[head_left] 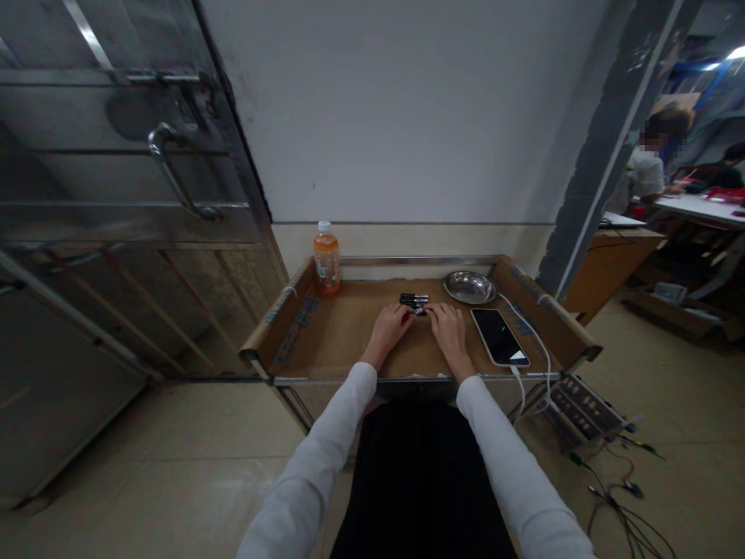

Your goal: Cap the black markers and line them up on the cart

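As your left hand and right hand nearly meet, fingers pinching a slim item between them, black sticks lie just beyond, on the cardboard-lined surface.

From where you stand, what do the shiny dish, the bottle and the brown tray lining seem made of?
The dish looks like polished metal, perhaps stainless steel, given its bright reflections. The bottle is probably glossy clear plastic, since orange shows through it. The lining looks like matte cardboard, with blue print and a ragged edge.

My left hand and right hand pinch slim item near dark rods; phone, steel bowl at right.
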The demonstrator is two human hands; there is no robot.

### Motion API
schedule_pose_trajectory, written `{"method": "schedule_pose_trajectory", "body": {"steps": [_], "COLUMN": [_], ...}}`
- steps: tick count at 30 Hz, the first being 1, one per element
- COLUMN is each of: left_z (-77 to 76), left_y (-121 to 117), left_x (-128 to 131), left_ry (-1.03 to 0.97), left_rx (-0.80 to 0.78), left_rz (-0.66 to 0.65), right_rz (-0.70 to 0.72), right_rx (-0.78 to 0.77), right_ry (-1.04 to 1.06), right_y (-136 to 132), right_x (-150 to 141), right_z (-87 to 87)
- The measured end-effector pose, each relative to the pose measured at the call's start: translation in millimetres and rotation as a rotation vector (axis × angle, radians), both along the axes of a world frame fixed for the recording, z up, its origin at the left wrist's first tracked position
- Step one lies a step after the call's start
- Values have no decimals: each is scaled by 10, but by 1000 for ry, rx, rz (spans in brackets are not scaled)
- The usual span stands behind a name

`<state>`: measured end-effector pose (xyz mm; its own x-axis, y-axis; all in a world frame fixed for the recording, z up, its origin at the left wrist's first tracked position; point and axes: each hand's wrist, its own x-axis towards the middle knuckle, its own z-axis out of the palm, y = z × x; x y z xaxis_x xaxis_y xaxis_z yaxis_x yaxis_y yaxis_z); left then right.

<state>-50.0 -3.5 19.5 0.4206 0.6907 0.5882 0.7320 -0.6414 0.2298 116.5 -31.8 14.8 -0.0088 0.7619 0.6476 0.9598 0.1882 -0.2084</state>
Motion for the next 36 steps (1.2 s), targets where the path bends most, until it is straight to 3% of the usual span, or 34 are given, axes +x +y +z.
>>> {"method": "schedule_pose_trajectory", "body": {"steps": [4,8,12,14,17,23,28,33,36], "left_z": [-25,-37,-27,-22,-34,-136,-158,-103,-91], "left_y": [16,27,21,12,5,65,98,41,21], "left_x": [8,0,-8,-12,-25,-45,-10,72,100], "left_ry": [-5,-49,-102,-103,-111,-131,-105,14,31], "left_rx": [8,-7,25,35,23,4,-17,-70,-97], "left_rz": [-4,12,154,270,421,542,497,184,110], "right_rz": [59,276,362,348,209,78,38,23,17], "right_rx": [-1,-33,-41,-27,-20,-64,-62,-71,-91], "right_ry": [-9,3,36,44,41,-42,-83,-112,-115], "right_y": [-12,-29,-10,23,75,93,81,82,83], "right_x": [-15,-46,-74,-66,-33,-9,-29,-34,-35], "right_z": [20,53,54,23,-43,-125,-132,-119,-118]}}
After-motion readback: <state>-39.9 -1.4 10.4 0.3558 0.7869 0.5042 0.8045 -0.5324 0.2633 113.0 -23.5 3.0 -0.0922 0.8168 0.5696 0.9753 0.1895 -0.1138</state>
